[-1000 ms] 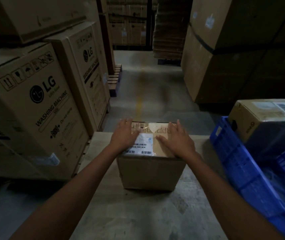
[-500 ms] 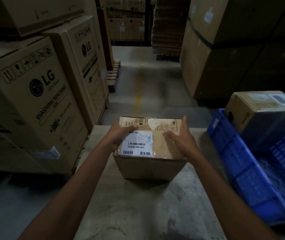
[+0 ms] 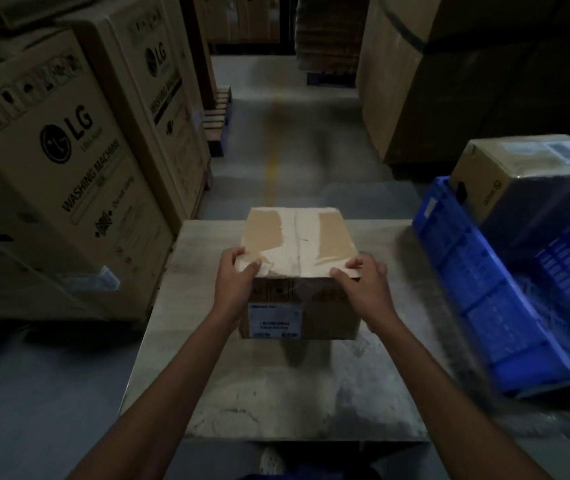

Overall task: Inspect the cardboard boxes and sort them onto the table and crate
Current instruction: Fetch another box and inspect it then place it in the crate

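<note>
The cardboard box sits on the tabletop, its taped face up. The left hand and right hand grip its near top corners, fingers curled over the edge. A blue crate stands to the right.

Large carton, near left: "LG" beside round logo, "WASHING MACHINE" slanting down side; row of handling pictograms near upper edge; smaller print blurred. Second carton, farther left: "LG" again, "WASHING MACHINE" faint. Small box on tabletop: white label on near face, print too blurred to read. Far box in blue crate, right: top label and round side mark unreadable.
</note>
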The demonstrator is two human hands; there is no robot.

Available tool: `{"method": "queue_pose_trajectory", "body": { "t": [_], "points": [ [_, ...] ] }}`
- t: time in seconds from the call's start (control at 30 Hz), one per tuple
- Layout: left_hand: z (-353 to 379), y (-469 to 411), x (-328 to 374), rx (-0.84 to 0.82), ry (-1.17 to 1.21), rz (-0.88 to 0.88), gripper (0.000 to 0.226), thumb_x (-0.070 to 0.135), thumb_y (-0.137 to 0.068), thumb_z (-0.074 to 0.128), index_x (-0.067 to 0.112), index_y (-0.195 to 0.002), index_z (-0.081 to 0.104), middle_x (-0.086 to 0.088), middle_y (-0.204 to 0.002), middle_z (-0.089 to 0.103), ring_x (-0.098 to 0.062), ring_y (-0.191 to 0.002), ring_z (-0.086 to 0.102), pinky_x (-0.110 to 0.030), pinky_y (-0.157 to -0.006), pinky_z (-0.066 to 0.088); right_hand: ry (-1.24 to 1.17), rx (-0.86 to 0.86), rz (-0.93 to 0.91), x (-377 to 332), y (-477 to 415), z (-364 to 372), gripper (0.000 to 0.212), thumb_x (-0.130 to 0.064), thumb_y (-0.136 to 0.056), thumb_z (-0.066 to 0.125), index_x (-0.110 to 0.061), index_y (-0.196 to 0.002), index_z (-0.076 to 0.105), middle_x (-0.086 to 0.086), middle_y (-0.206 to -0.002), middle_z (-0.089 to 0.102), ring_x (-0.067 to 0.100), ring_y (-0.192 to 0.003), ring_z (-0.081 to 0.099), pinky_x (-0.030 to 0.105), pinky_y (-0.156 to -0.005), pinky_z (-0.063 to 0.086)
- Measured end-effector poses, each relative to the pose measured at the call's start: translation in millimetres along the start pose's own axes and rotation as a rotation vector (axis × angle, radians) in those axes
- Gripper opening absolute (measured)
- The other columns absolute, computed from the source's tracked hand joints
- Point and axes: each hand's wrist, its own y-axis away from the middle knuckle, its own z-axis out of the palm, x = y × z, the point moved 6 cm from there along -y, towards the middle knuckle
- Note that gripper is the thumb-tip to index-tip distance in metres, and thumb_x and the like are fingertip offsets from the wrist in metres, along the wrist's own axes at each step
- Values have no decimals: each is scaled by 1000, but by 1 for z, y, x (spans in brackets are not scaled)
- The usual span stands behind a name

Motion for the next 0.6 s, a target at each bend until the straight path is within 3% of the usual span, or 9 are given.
{"method": "queue_pose_trajectory", "body": {
  "t": [0.17, 0.27, 0.4, 0.5, 0.6],
  "points": [
    [-22, 35, -52, 25, -31, 16, 50, 7, -92, 65, 16, -139, 49, -7, -141, 51, -24, -124, 52, -42, -102, 49, 66, -35, 2, 25, 39, 29, 50, -33, -88, 75, -23, -127, 45, -1, -133, 29, 16, -99, 48, 32, -84, 47],
    [-27, 55, -75, -8, -50, 15, 55, 2, -91, 66, 16, -141, 47, -7, -146, 47, -24, -132, 47, -39, -109, 43, 85, -40, 20, 48, 63, 43, 64, -29, -86, 76, -23, -137, 40, 3, -144, 26, 23, -109, 52, 38, -89, 52],
    [-28, 64, -83, -68, -177, 22, 56, 3, -94, 63, 15, -145, 42, -3, -151, 40, -20, -140, 37, -23, -109, 32, 158, -70, -33, 58, 68, 49, 61, -26, -86, 76, -17, -137, 44, 6, -141, 26, 30, -108, 56, 36, -83, 52],
    [-25, 61, -73, -124, -557, 225, 50, 12, -97, 58, 11, -145, 43, -11, -160, 29, -28, -147, 28, -29, -115, 27, 312, -60, -53, 52, 68, 53, 52, -28, -87, 70, -17, -132, 49, 11, -144, 28, 36, -120, 53, 44, -98, 48],
    [-5, 63, -59, -160, -945, 520, 50, 26, -98, 49, 12, -145, 44, -14, -164, 20, -31, -151, 20, -43, -118, 22, 615, -3, -369, 28, 79, 70, 44, -32, -89, 64, -18, -129, 55, 19, -155, 34, 41, -144, 34, 64, -112, 30]
  ]
}}
